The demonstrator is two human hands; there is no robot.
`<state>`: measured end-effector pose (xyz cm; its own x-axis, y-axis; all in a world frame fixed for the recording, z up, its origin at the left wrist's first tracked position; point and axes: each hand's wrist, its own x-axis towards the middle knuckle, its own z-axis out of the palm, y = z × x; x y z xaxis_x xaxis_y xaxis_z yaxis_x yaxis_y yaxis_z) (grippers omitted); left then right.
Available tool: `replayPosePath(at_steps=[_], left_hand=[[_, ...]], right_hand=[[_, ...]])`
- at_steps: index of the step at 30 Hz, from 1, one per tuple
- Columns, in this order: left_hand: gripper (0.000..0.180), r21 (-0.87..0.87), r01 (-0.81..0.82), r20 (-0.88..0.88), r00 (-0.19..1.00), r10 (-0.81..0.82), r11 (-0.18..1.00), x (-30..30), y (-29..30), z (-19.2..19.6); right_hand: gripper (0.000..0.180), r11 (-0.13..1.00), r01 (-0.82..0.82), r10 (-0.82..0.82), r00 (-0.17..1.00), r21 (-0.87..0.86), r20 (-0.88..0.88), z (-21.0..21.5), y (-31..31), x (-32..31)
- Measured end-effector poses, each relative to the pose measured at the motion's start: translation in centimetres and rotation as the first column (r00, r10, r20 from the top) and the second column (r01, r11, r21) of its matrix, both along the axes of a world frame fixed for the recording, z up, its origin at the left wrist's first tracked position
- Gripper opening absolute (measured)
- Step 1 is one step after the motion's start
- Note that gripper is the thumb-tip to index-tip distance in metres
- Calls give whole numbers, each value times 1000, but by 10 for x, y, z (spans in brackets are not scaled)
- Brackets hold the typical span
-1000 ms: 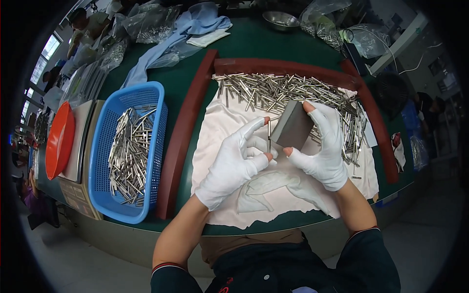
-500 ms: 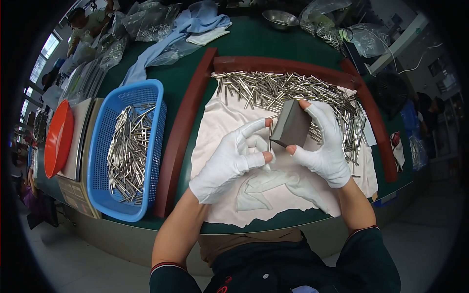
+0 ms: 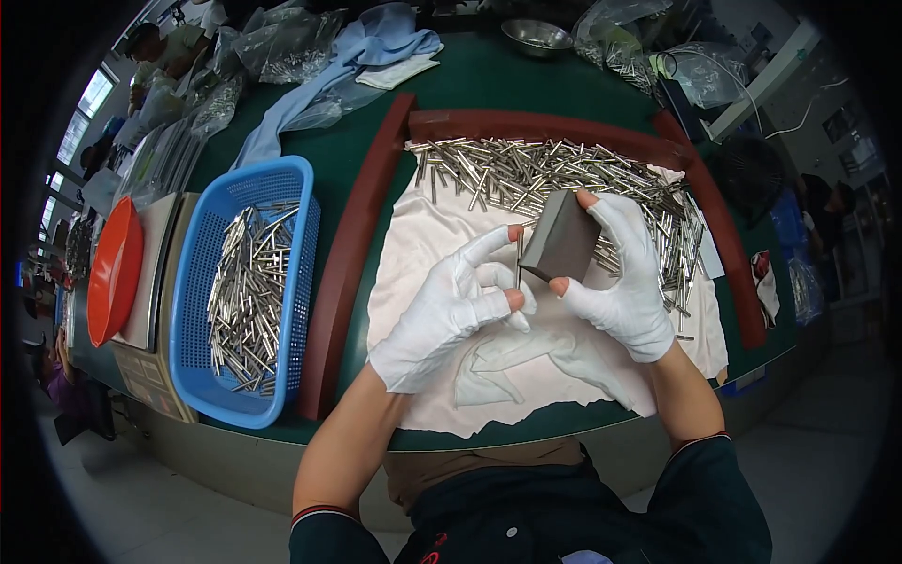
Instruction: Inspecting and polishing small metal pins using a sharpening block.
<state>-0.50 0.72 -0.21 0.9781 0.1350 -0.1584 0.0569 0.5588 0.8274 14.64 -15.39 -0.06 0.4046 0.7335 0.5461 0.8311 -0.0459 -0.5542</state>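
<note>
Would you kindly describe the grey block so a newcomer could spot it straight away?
Find the white cloth inside the red-brown frame on the green table. Above it, the gloved right hand holds a dark grey block. It is the only flat-sided piece among thin shiny metal rods.

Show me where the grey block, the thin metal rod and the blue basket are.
grey block (image 3: 562, 246): head view, middle of its broad face.
thin metal rod (image 3: 518, 261): head view, middle of its shaft.
blue basket (image 3: 193, 282): head view, its left wall.
</note>
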Motion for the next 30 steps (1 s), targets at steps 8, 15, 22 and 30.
replayPosePath(at_steps=[8,15,22,30], left_hand=[[72,-31,29,-26,999,-30,999,-2,3,2],[66,-72,38,-58,997,-42,997,-5,3,5],[73,-30,13,-100,995,-16,999,-4,-4,6],[67,-110,27,-77,996,-35,994,-6,-2,6]], right_hand=[[79,1000,-15,15,998,10,-60,-3,0,0],[80,999,-30,28,999,46,39,0,3,1],[81,999,-31,29,998,41,47,-1,3,-1],[78,998,-2,-3,997,68,79,2,4,-6]])
